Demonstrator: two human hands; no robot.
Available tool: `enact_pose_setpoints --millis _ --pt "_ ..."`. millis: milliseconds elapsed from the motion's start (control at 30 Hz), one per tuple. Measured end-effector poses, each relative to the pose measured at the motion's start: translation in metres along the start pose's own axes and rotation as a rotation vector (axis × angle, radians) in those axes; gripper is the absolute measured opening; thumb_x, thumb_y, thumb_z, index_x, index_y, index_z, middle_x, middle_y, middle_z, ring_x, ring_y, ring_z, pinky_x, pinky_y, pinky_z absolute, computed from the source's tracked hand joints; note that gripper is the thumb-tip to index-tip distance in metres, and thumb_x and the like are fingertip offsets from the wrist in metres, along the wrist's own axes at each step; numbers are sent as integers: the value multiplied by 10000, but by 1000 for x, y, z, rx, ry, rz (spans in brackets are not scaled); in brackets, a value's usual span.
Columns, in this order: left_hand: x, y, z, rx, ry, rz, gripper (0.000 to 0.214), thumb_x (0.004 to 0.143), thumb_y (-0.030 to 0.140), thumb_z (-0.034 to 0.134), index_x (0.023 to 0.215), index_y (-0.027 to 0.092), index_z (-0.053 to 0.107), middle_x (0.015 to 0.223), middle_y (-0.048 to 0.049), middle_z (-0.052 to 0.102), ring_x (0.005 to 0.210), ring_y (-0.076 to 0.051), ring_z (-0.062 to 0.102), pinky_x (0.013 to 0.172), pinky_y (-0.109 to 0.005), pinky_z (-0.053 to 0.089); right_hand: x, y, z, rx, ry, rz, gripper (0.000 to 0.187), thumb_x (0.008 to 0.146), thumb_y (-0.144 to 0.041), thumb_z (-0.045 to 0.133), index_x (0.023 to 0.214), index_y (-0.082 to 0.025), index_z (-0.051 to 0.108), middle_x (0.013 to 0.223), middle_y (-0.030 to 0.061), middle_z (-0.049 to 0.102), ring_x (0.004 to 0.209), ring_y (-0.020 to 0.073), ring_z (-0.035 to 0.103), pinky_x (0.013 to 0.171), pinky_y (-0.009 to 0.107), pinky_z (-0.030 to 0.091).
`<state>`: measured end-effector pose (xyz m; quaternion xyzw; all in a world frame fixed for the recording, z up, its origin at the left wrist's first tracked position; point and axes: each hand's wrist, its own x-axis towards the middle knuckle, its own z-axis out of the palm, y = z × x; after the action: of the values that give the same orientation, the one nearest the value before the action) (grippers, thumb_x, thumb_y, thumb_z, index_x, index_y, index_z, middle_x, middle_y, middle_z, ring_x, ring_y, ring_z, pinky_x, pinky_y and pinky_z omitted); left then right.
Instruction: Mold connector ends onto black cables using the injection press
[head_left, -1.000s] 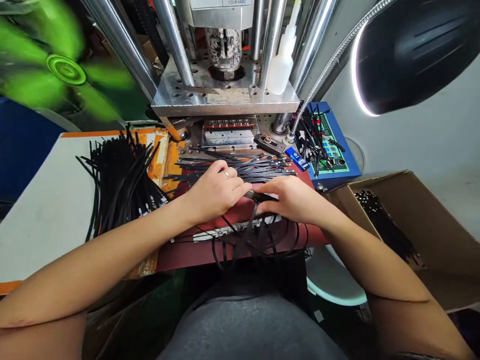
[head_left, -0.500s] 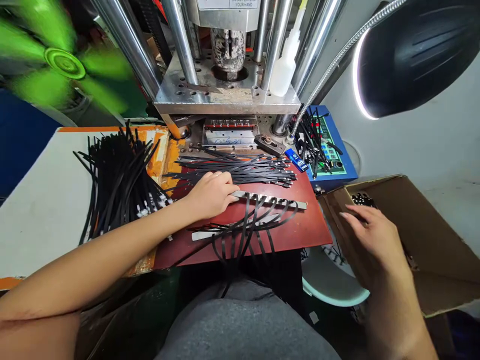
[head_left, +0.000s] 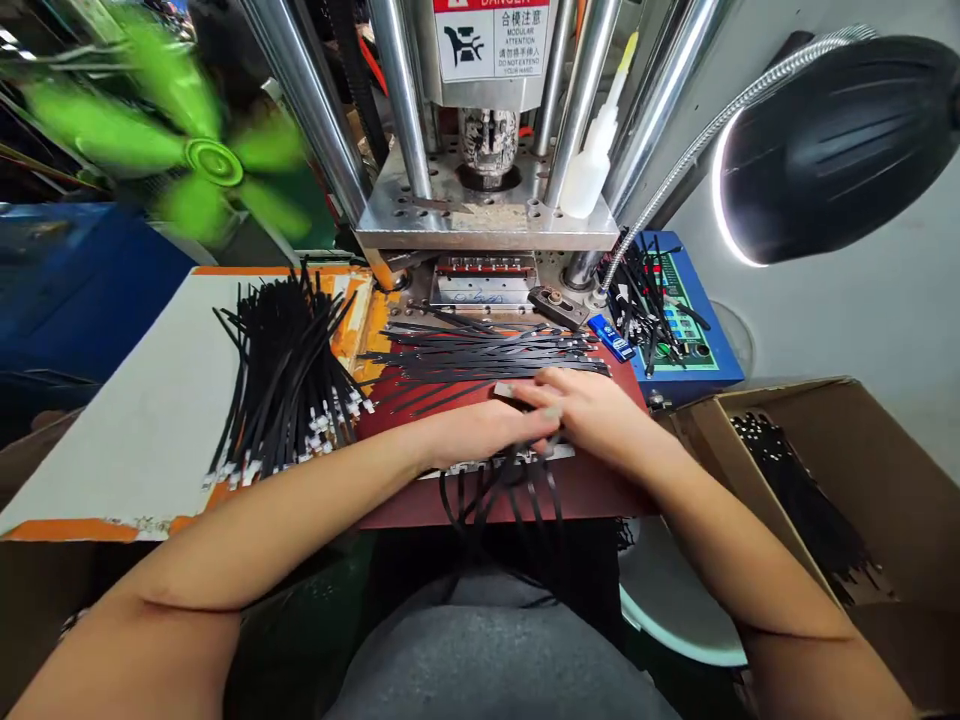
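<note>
Holding: the left hand (head_left: 480, 435) and the right hand (head_left: 604, 415) were laid together over a metal strip (head_left: 504, 390) on the red mat (head_left: 585, 490), near the front edge of the bench (head_left: 135, 430).
Left hand: the fingers were bent down onto the strip and the looped cables (head_left: 510, 490). Whether anything was pinched could not be told, since the fingertips were covered by the right hand.
Right hand: the fingers were curled over the same spot, with the thumb toward the strip's bare end. A closed grasp was suggested but could not be confirmed.
Looped cables: these were black, were gathered at the strip and hung over the front edge of the bench toward the lap.
Changed: half a second earlier the right hand had been held open over the cardboard box (head_left: 885, 470) off the right end of the bench, and the strip had been left bare. The hand was now brought back, and the strip was mostly hidden. The left hand was shifted slightly toward the front edge.
Meaning: two-handed handling at the strip was judged to have been resumed after the reach to the box.
Around: a loose bundle (head_left: 285, 380) of black cables lay toward the left. A flat row of cables (head_left: 480, 350) was spread along the back edge, below the press (head_left: 487, 210).
</note>
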<state>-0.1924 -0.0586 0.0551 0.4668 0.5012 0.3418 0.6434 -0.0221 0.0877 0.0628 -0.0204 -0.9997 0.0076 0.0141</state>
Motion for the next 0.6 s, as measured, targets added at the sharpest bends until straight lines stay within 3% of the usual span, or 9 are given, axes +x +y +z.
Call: enact_pose_setpoints --millis 67,167,267,333,367,400,467,533,600 --pt "0 11 -3 -69 -35 -36 338 820 475 661 891 144 675 851 -49 708 874 -188 657 860 -300 501 24 -5 -2 -74 -4 -14 285 988 -267 489 1224 -206 636 1087 89 679 955 234 603 801 325 441" --pt "-9 28 -34 45 16 -23 369 774 380 703 1054 155 619 751 -21 677 718 -174 656 752 -311 516 52 14 -11 -153 52 257 239 972 -208 449 1088 -158 652 987 111 701 898 252 623 750 335 429" --pt "-24 34 -79 658 351 -16 549 802 412 707 1274 175 559 1013 -78 701 917 -241 673 864 -379 503 58 46 -14 -199 14 408 241 930 -267 556 1117 -138 636 989 137 706 904 292 648 754 358 464" --pt "-37 24 -99 1083 593 -30 661 795 378 737 1380 186 498 1262 -127 624 1151 -306 597 1003 -443 436 46 56 -8 -163 11 321 341 882 -345 663 1144 -128 634 1091 162 691 1016 327 634 866 422 486" --pt "-45 15 -102 1228 636 -41 656 794 358 745 1379 183 505 1325 -143 582 1214 -324 554 1039 -458 405 35 55 -3 -107 49 256 391 872 -369 685 1174 -127 627 1172 172 667 1099 334 608 943 457 476" --pt "-54 4 -99 1311 601 -50 607 798 347 746 1345 181 539 1337 -144 569 1227 -324 540 1047 -454 395 22 49 4 -27 100 188 432 874 -391 687 1211 -131 615 1264 179 626 1192 336 564 1014 486 452" --pt "-73 -19 -82 1324 365 -48 446 807 358 747 1206 196 631 1240 -107 620 1135 -281 587 988 -395 431 -8 29 19 152 143 73 462 888 -445 663 1253 -168 607 1445 171 496 1365 346 424 1101 536 404" --pt "-90 -38 -56 1261 160 -40 281 838 349 717 1078 210 675 1064 -61 672 979 -231 628 881 -338 459 -34 4 33 225 114 12 340 928 -413 602 1208 -225 641 1529 122 414 1450 363 304 1137 616 347" --pt "-99 -50 -37 1268 118 -8 156 883 295 653 1012 214 688 958 -41 686 895 -210 634 823 -320 452 -47 -14 42 193 95 4 236 972 -306 515 1151 -273 666 1501 62 468 1445 359 326 1155 672 283"
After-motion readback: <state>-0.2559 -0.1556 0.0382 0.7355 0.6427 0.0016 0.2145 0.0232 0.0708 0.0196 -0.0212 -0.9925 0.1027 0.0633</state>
